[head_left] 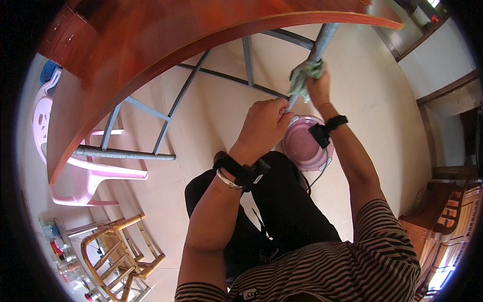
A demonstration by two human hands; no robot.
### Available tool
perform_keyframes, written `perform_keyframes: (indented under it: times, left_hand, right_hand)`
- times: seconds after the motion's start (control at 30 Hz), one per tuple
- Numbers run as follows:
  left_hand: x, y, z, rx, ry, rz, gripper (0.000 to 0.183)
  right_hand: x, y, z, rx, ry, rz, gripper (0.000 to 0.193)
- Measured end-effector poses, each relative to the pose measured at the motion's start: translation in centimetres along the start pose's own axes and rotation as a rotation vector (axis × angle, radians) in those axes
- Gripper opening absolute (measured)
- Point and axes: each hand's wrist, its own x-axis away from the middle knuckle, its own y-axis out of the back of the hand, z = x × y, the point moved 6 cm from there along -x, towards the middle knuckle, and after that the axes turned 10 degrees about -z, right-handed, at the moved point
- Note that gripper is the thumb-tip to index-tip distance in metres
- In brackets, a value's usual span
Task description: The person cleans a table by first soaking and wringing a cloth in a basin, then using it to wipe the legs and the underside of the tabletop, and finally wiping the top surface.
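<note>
A grey metal table leg [326, 39] slants down from under the reddish-brown wooden tabletop [166, 43]. My right hand [319, 89] presses a crumpled green cloth [302, 78] around this leg, part way along it. The cloth's loose end hangs below my fingers. My left hand [264, 125] is closed around the leg's lower end, nearer to me than the cloth. Just to the right of that hand, a pink plastic basin [304, 146] stands on the floor, partly behind my right wrist.
Thin grey braces [246, 60] cross beneath the tabletop. At the left stand a pink plastic chair [83, 176] and a bamboo chair [108, 251]. Carved wooden furniture [437, 211] is at the right. A dark cable [317, 178] runs beside the basin.
</note>
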Motion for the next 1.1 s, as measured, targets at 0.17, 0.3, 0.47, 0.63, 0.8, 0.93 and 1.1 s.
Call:
perform_keyframes:
  times: [0.17, 0.3, 0.47, 0.63, 0.8, 0.93, 1.1]
  left_hand:
    - [0.0, -0.2, -0.2, -0.008, -0.001, 0.007, 0.019]
    - [0.4, -0.2, -0.2, -0.044, 0.02, 0.018, 0.02]
    - [1.2, 0.9, -0.2, -0.023, 0.038, -0.01, 0.023]
    - [1.4, 1.4, 0.5, -0.08, 0.052, -0.011, 0.025]
    - [0.4, 1.5, 1.8, -0.009, 0.06, -0.14, 0.027]
    - [-0.7, 1.8, 3.2, -0.021, 0.118, -0.313, 0.04]
    - [-0.6, 1.2, 4.7, 0.283, 0.35, -0.366, 0.078]
  right_hand:
    - [-10.0, 5.2, 15.9, 0.026, 0.463, -0.197, 0.022]
    - [-9.8, 3.5, 16.2, -0.019, 0.527, -0.383, 0.023]
    - [-0.7, -1.5, 3.0, 0.217, 0.405, -0.228, 0.022]
    - [4.6, -3.7, -7.6, -0.022, -0.028, 0.055, 0.022]
    - [6.7, -3.5, -10.3, 0.2, -0.259, 0.115, 0.021]
    - [8.9, -1.2, -3.7, -0.731, -0.654, -0.007, 0.025]
    - [9.9, -0.5, 10.1, -0.508, -0.286, 0.311, 0.052]
